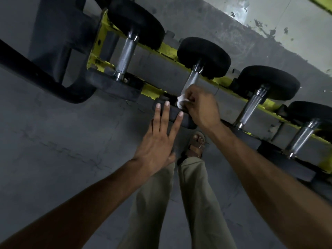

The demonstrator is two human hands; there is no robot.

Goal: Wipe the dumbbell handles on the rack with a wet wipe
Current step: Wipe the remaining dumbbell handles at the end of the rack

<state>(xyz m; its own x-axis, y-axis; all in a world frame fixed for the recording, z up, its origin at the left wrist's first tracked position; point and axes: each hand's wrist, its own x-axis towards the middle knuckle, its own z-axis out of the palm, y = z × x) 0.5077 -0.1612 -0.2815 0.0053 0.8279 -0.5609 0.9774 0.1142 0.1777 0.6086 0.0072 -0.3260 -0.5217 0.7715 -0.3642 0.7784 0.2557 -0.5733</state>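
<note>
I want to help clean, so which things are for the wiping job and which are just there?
For the job: wet wipe; right hand gripping it; dumbbell handle under it; left hand, fingers on the near weight head; other handles; yellow rack.
Just there: black tube frame; sandal; stained wall.

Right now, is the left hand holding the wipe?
No, the right hand pinches the wipe against the dumbbell handle; the left hand rests straight-fingered on that dumbbell's near head.

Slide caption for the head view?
Right hand holds a wet wipe to a dumbbell handle; left hand rests on its near end.
</note>
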